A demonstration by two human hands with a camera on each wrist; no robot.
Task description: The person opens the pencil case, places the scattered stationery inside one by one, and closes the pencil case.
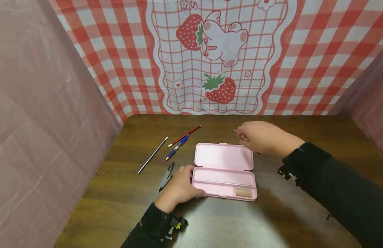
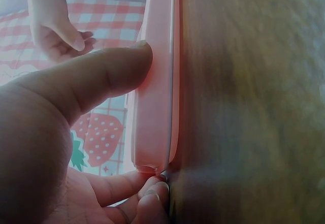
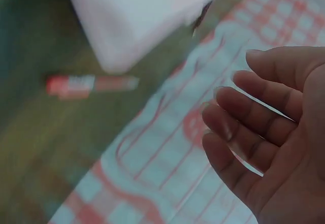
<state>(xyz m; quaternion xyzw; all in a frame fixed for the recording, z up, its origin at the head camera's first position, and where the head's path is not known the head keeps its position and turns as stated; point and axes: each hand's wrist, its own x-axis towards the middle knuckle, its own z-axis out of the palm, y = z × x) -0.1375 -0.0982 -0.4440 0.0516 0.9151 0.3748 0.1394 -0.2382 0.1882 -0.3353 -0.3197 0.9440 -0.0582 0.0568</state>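
A pink pencil case [image 1: 224, 176] lies open on the table, its lid [image 1: 224, 156] folded back. My left hand [image 1: 180, 186] holds its left end. In the left wrist view the thumb [image 2: 111, 76] lies along the case's front side and the fingers are bent at its end. Over the lid's far right corner hovers my right hand [image 1: 259, 137]. Its fingers [image 3: 249, 112] are loosely bent with nothing in them in the right wrist view. A red pen [image 3: 81, 84] lies on the table beyond the lid, mostly hidden by this hand in the head view.
A beige block [image 1: 243, 192] sits in the case's right front compartment. Left of the case lie a grey compass [image 1: 166, 177], a blue pen [image 1: 177, 148], a red pencil [image 1: 185, 135] and a dark striped pencil [image 1: 153, 155]. A checked cloth [image 1: 132, 62] hangs behind the table.
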